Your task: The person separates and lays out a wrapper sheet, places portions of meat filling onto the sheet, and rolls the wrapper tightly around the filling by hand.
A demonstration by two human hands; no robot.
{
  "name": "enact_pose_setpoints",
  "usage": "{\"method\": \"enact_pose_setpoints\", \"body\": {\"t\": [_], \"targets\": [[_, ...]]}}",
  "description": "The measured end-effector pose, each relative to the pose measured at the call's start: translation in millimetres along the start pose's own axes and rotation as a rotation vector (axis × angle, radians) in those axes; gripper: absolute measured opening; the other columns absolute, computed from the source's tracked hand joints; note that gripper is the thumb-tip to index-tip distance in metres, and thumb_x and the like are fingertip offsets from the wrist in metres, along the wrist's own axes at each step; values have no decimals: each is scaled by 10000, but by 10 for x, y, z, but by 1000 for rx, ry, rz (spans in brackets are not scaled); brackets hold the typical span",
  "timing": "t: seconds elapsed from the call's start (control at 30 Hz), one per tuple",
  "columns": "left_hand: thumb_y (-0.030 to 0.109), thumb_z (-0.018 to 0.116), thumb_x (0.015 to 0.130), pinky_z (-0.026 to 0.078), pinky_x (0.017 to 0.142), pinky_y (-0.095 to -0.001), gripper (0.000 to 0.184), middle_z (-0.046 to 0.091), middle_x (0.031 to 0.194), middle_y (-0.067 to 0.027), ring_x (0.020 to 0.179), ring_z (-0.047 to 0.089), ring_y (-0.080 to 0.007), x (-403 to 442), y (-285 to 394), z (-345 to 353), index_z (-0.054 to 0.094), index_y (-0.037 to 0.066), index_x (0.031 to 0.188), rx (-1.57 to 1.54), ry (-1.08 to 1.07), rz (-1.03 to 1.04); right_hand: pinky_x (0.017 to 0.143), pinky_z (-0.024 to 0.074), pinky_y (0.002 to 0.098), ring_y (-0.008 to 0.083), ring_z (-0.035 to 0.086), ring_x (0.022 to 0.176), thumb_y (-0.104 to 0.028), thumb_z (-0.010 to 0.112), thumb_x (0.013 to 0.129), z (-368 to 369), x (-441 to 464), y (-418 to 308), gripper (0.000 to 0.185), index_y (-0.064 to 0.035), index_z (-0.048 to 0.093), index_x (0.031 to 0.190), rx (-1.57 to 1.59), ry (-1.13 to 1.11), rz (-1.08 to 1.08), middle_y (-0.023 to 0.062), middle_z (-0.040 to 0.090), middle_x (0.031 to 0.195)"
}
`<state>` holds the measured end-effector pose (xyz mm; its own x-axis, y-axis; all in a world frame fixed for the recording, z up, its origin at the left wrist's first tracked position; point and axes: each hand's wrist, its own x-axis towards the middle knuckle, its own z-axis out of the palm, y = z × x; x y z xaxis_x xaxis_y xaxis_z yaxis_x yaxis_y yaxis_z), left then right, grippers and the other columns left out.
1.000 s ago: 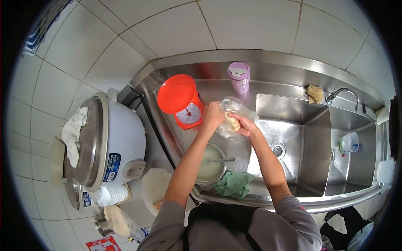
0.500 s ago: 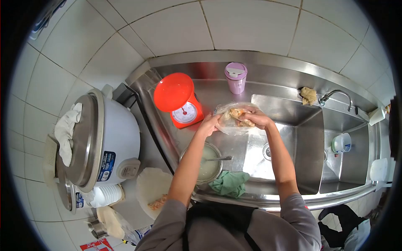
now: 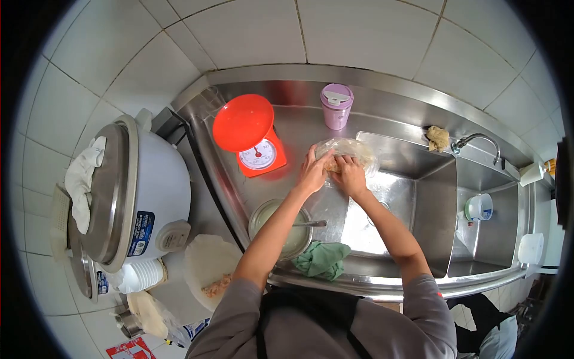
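Observation:
A clear plastic bag (image 3: 366,153) with light-brown food pieces (image 3: 330,164) in it lies at the edge between the steel counter and the sink. My left hand (image 3: 314,170) grips the bag's left side, thumb toward the food. From the right, my right hand (image 3: 351,175) has its fingers curled over the food and bag; its fingertips are partly hidden. Just left of my left hand stands a red dial scale (image 3: 258,154) with a round red pan. Below my left forearm is a metal bowl (image 3: 293,244) of pale liquid with a spoon (image 3: 311,224) in it.
A lilac lidded cup (image 3: 336,110) stands behind the bag. A green cloth (image 3: 323,259) lies by the bowl. To the right is a double sink (image 3: 433,221) with a faucet (image 3: 478,140), a sponge (image 3: 437,138) and a white tub (image 3: 479,207). A large rice cooker (image 3: 161,185) stands left.
Both hands have brought the bag down and moved closer together. My right hand has shifted left, from the bag's right side onto the food. The camera view has shifted slightly.

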<state>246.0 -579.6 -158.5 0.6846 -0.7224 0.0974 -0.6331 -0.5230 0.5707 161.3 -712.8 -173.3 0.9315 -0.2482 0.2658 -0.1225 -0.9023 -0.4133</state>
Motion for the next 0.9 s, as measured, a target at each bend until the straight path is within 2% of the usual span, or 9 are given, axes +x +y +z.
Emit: {"method": "enact_pose_setpoints", "body": {"t": [0.17,0.27,0.37,0.47,0.5,0.6,0.73,0.77,0.9], "targets": [[181,733,701,434,939,-444,546,316,1368,-166,1170,467,-376,30,131,-146,566,193,1221,64,-77,-60,723,512,436,319,627,823,-184,746,636,-7,163,48,423,-111,633,1037,65,-173,70,115,635,939],[212,750,686,468,888,-440,511,391,1294,-140,1135,501,-346,148,115,-117,593,181,1171,100,-83,-76,698,521,431,339,642,746,-123,738,620,-72,251,80,326,-102,671,938,208,-105,80,130,667,869],[205,768,676,484,862,-438,458,425,1199,-123,1071,534,-314,158,119,-123,611,148,1103,113,-47,-69,651,529,332,246,653,671,-66,706,663,-174,274,89,189,-34,656,843,379,-151,248,122,686,804],[213,764,679,487,853,-434,434,433,1190,-117,1057,545,-302,154,85,-147,623,147,1083,97,-65,-153,632,506,265,130,626,663,-35,694,692,-22,268,247,131,-21,663,818,888,-35,445,69,676,729],[217,765,679,489,853,-429,432,434,1187,-115,1056,546,-299,151,68,-159,624,146,1081,92,-63,-171,621,488,224,63,584,692,-6,663,726,-65,274,222,92,0,650,818,1062,-4,492,34,655,746],[248,755,688,495,837,-429,432,433,1199,-104,1040,557,-300,122,-6,-179,623,151,1088,97,-74,-203,624,490,229,82,590,690,4,653,742,-177,277,122,93,-7,646,834,1214,100,580,34,652,772],[272,735,701,495,821,-448,471,429,1222,-96,1009,578,-324,102,-86,-208,602,158,1138,114,-115,-249,680,524,270,128,614,722,-7,669,786,-535,358,12,219,3,597,992,1579,2,665,54,646,864],[259,735,698,493,828,-448,485,429,1217,-100,1006,578,-329,101,-76,-232,594,156,1150,110,-128,-269,780,516,294,160,612,857,-66,642,836,-654,382,-30,285,25,553,1091,1545,-106,647,94,625,991],[189,729,693,437,929,-453,593,409,1261,-131,1121,490,-381,39,-90,-263,517,142,1245,-76,-111,-198,899,446,291,181,530,1058,-208,508,927,-885,670,-431,359,29,502,1196,1634,-283,486,138,546,1151]]}}
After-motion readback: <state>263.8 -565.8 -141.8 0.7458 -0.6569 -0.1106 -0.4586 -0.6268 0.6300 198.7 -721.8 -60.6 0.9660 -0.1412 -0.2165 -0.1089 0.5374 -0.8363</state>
